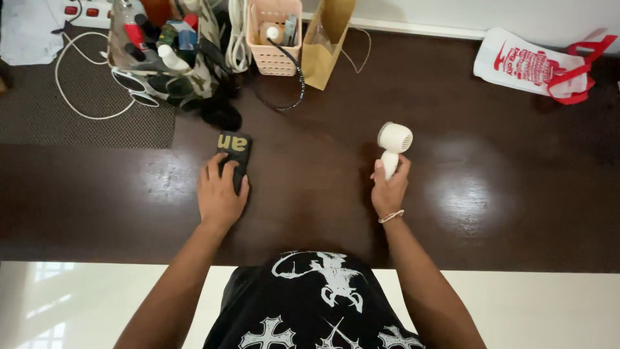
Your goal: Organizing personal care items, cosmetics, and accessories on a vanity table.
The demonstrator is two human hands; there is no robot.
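Handle of small white plastic hair dryer (394, 145) is gripped upright in right hand (389, 191), mid-table; left hand (221, 194) is pressed flat, fingers spread, on black fabric pouch (234, 155). Judged step: dryer positioned; pouch to be opened.

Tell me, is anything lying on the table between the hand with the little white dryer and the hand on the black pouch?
Nothing visible. Between the right hand, gripping the white hair dryer, and the left hand, resting on the black pouch, only bare dark table shows. The basket and paper bag stand farther back.
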